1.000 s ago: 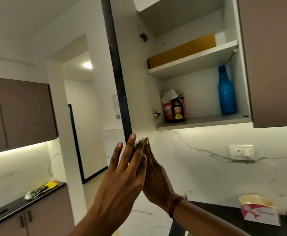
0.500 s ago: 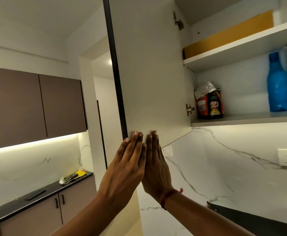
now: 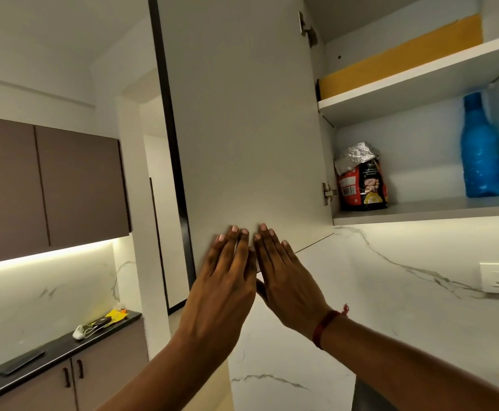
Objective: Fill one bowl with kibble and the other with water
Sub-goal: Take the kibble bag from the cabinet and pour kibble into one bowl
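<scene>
Hands flat, fingers extended, gripping nothing: left hand [image 3: 223,287] and right hand [image 3: 284,280] press the open cabinet door [image 3: 242,120]. Kibble bag [image 3: 361,179] stands on the lower shelf [image 3: 426,207], barcode visible, print illegible; blue bottle [image 3: 481,149] well apart.

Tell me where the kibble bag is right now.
The kibble bag stands at the left end of the open cabinet's lower shelf, beside the door hinge, with the blue bottle farther right.
</scene>
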